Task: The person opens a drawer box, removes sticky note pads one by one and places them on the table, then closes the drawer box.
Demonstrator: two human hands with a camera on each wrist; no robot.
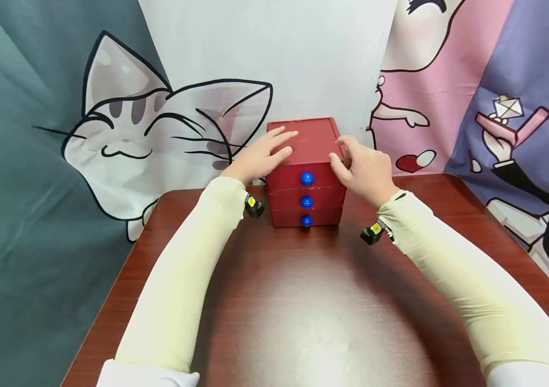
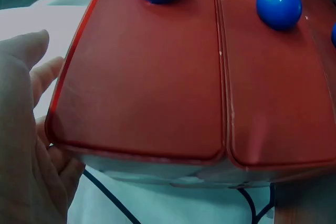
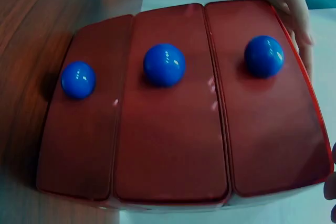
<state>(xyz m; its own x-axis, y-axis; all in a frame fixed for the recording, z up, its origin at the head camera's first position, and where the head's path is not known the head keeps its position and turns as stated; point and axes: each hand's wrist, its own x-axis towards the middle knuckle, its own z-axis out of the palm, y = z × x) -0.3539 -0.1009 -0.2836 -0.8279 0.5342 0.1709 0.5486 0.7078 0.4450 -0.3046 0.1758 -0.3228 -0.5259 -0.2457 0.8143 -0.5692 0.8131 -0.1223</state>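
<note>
A small red drawer box (image 1: 310, 148) stands on the table, its three drawers stacked and closed. Each drawer front has a round blue knob, the top one (image 1: 307, 178) the largest in the head view. My left hand (image 1: 259, 155) lies at the box's upper left edge, fingers stretched over the top. At the upper right edge is my right hand (image 1: 366, 169), thumb and fingers loosely bent. In the left wrist view, fingers (image 2: 47, 77) pass behind the box's rim and are partly hidden. Only the fingertips (image 3: 331, 187) of my right hand show in the right wrist view.
The brown wooden table (image 1: 293, 301) reaches from the box toward me. Behind it hangs a cloth backdrop (image 1: 274, 48) with cartoon drawings, close to the back of the box. A small black camera (image 1: 254, 206) is strapped to each wrist.
</note>
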